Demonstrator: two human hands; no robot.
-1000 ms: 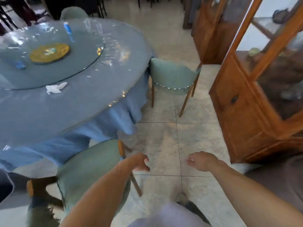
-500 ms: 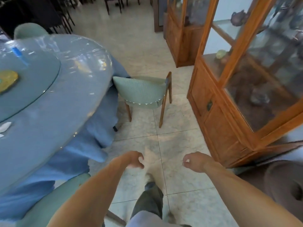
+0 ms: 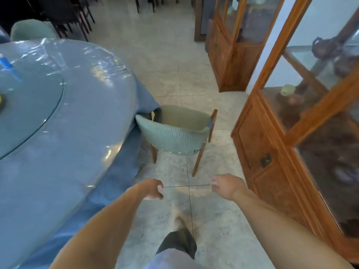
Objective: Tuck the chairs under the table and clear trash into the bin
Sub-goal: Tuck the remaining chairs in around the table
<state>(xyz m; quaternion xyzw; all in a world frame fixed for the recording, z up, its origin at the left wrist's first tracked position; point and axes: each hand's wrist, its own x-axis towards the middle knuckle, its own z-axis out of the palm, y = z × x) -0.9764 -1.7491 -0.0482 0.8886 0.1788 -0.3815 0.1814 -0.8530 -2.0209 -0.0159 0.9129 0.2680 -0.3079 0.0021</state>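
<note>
A pale green upholstered chair [image 3: 174, 133] with wooden legs stands on the tiled floor ahead, its seat partly out from the round table [image 3: 64, 121], which wears a blue cloth under clear plastic. My left hand [image 3: 152, 189] and my right hand [image 3: 226, 186] reach forward above the floor, a short way in front of the chair's back, touching nothing. Both hands hold nothing, with fingers loosely curled. A second green chair back [image 3: 32, 30] shows behind the table's far side. A blue bottle [image 3: 8, 66] lies at the table's left edge.
A tall wooden glass-fronted cabinet [image 3: 281, 152] lines the right side, narrowing the passage beside the chair. Another wooden cabinet [image 3: 233, 45] stands further back. Dark chairs [image 3: 64, 14] crowd the far left. My leg [image 3: 178, 243] shows at the bottom.
I have walked forward along the table: the chair ahead is much closer, and the first green chair and the crumpled tissue have dropped out of view. Both hands stay empty.
</note>
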